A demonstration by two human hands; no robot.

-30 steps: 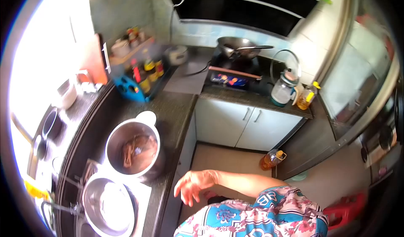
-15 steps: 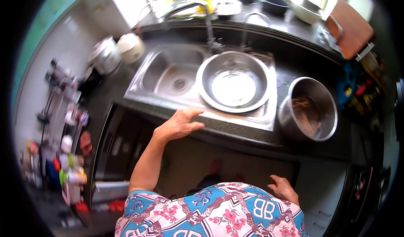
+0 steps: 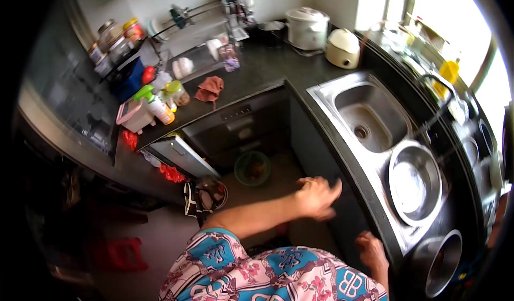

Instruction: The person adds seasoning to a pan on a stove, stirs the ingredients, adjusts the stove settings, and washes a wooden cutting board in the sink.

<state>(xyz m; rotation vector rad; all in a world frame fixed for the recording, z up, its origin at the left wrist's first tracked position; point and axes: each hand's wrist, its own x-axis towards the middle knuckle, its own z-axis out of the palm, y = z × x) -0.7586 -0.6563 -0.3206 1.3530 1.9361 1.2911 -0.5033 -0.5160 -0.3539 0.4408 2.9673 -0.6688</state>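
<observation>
My left hand (image 3: 317, 197) hangs in front of the cabinet below the sink, its fingers apart and slightly blurred, holding nothing. Lower right, beside the counter edge, is my right hand (image 3: 371, 250); its fingers are curled and what they hold, if anything, does not show. A round metal basin (image 3: 414, 183) sits over the right part of the sink, with the bare left bowl (image 3: 369, 116) beside it. Nearest my right hand stands a deep metal pot (image 3: 435, 263), its contents mostly hidden. A green bowl (image 3: 252, 168) rests on the floor.
The counter holds a white cooker (image 3: 307, 29), a cream pot (image 3: 342, 49), a brown cloth (image 3: 209, 89) and a green-topped spray bottle (image 3: 158, 108). A cabinet door (image 3: 184, 155) sticks out at the left. Shoes lie on the floor near it; a red stool (image 3: 122, 254) stands lower left.
The view has swung left from the stove, across the sink, to the far corner and floor. My left hand has moved away from the sink's front edge, and my right hand stays low beside the counter.
</observation>
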